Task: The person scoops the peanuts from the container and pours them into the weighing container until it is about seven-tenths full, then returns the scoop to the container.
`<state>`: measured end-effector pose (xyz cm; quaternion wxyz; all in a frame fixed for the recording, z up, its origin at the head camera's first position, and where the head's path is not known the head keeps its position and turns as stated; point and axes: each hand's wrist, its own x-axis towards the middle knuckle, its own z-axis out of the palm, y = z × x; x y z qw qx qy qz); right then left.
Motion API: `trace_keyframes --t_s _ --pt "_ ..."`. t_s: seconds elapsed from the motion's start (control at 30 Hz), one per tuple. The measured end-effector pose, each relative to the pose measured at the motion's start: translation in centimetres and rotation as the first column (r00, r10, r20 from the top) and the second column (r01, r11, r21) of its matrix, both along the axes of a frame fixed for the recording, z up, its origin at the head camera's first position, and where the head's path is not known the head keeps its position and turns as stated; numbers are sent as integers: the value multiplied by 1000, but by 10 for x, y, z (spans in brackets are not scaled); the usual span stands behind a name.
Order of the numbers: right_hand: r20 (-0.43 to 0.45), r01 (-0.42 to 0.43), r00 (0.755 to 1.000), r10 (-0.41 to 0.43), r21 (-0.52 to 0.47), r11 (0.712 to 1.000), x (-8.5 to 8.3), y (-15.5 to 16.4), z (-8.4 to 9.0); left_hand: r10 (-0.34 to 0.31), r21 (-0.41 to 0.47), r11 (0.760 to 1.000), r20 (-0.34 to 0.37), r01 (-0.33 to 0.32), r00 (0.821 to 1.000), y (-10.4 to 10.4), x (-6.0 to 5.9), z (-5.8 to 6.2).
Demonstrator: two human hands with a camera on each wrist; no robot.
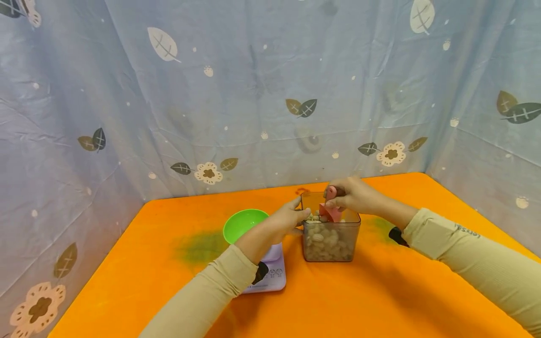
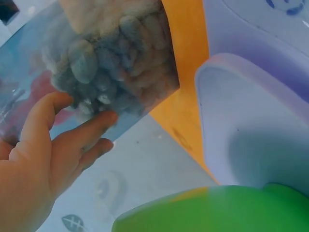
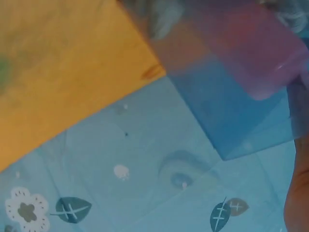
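A clear, grey-tinted container [image 1: 353,226] holds a heap of unshelled peanuts [image 1: 325,240]. My right hand [image 1: 357,195] grips the handle of a pink scoop [image 1: 331,213], whose head is down inside the container among the peanuts. In the right wrist view the scoop [image 3: 263,72] shows blurred through the container wall, with only a strip of the hand at the edge. On the container's left side, my left hand [image 1: 282,220] rests its extended fingers against the wall. The left wrist view shows those fingertips [image 2: 107,118] at the wall, spread apart.
Left of the container stands a lavender kitchen scale [image 1: 276,279] with a bright green bowl [image 1: 245,224] at it, partly behind my left forearm. An orange cloth [image 1: 169,244] covers the table. Blue patterned curtains [image 1: 253,94] enclose the back and sides.
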<state>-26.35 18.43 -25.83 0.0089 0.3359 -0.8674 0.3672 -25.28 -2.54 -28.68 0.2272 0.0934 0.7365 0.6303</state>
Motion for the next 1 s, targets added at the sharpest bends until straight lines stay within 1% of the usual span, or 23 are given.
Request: trace_keyframes --t_s 0.07,0.1,0.2,0.33,0.4,0.6,0.7,0.8,0.9,0.93,1.0 --pt "81 13 997 -8 -62 998 2 2 -3 1 7 1000 11 -1 1000 1 1 -1" --pt "108 26 994 -17 -87 996 2 3 -4 1 11 1000 15 -1 1000 2 1 -1" --pt "156 65 987 -46 -121 990 4 4 -4 2 5 1000 22 -2 1000 2 0 -2" --pt "177 72 983 -52 -108 992 5 1 -1 13 -14 1000 28 -13 1000 1 -1 -1" --pt "196 81 979 -57 -116 990 6 0 -1 15 -22 1000 32 -14 999 1 -1 0" --pt "271 156 956 -114 -140 978 9 3 -6 14 -32 999 47 -12 999 2 2 0" --pt "298 179 948 -115 -199 964 7 2 -6 18 -28 999 48 -17 999 3 3 0" --pt "358 205 927 -111 -236 950 5 0 -5 19 -25 1000 43 -18 999 4 3 1" --pt "393 221 912 -118 -228 948 4 -2 -6 14 -19 1000 34 -13 999 4 3 1" --pt "408 233 904 -125 -229 945 3 -3 -7 12 -16 1000 34 -12 999 3 3 0" --pt "416 264 898 -143 -251 931 2 -4 -8 9 -12 1000 29 -9 1000 2 3 -1"
